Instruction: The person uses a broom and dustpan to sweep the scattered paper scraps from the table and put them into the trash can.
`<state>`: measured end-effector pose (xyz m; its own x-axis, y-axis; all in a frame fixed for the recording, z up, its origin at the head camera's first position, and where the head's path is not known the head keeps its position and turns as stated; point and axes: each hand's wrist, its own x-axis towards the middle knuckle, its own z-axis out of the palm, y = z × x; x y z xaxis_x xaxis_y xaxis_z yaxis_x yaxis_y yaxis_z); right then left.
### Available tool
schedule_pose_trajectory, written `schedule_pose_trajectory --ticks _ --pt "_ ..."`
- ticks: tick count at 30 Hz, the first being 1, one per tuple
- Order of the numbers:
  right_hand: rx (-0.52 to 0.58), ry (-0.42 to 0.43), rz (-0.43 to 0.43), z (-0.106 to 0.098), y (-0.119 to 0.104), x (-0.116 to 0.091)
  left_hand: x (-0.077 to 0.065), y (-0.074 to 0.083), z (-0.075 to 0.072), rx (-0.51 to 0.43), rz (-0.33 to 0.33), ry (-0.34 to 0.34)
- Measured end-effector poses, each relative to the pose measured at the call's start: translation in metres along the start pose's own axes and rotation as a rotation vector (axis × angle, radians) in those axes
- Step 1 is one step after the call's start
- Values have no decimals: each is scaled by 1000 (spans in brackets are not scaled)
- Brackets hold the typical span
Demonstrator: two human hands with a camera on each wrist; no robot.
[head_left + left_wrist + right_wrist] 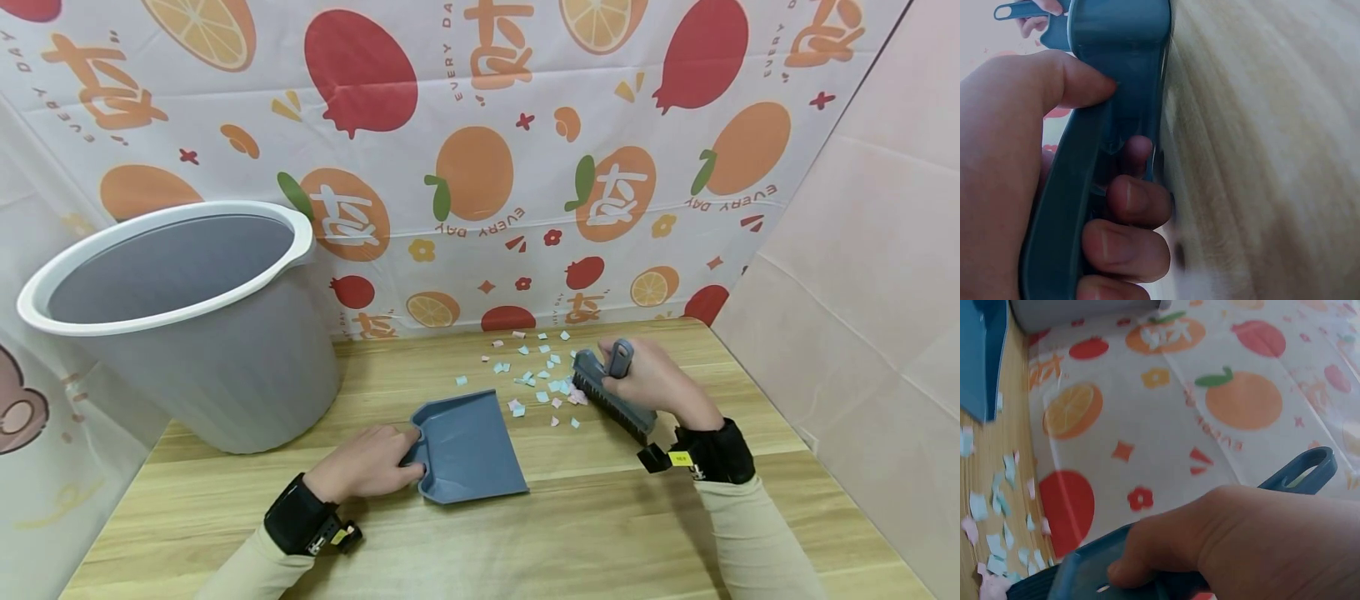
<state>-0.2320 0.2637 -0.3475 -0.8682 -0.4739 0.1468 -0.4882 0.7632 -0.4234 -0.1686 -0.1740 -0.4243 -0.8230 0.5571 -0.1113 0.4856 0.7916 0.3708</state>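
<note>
From where I stand: left hand (371,462) curled round the blue-grey plastic dustpan (468,450), small pale-blue and pink paper scraps (542,397) loose on the wood-grain table (480,550) beyond its lip, blue-grey, dark-bristled plastic brush (611,400) beside them gripped in right hand (652,379); too brisk a stroke might scatter scraps past the dustpan

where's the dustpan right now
In the head view, the dustpan is near the middle of the table, gripped by the left hand, with the bin to its left and the brush to its right.
</note>
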Motion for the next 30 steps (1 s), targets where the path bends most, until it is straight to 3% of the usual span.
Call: schedule_pose_trajectory --ticks 9,17,22,30 --pt "24 -18 -14 -1 -9 -2 1 -1 1 8 1 -1" --pt "37 48 -23 -17 -10 -10 1 -1 1 -2 -5 -11" --pt "52 77 -114 -20 -10 -12 1 -1 1 -9 -16 -17" --pt "139 54 -239 -23 -9 -13 1 -1 1 -4 -16 -19"
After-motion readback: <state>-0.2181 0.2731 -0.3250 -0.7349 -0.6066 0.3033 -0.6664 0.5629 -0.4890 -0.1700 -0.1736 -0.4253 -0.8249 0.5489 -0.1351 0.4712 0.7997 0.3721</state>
